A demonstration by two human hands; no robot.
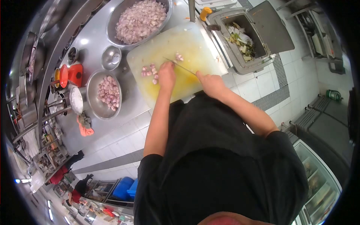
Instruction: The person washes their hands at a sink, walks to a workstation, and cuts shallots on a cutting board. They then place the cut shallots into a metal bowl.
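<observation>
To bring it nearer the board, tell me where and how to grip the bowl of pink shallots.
Probably by the bowl's near rim, from your side: its exposed edge circles the shallots, while the small bowl crowds the far rim.

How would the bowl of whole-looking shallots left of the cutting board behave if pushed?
The bowl looks like stiff metal, so it should hold its shape. It would probably slide on the smooth counter, while the loose, rounded shallots might roll inside.
</observation>
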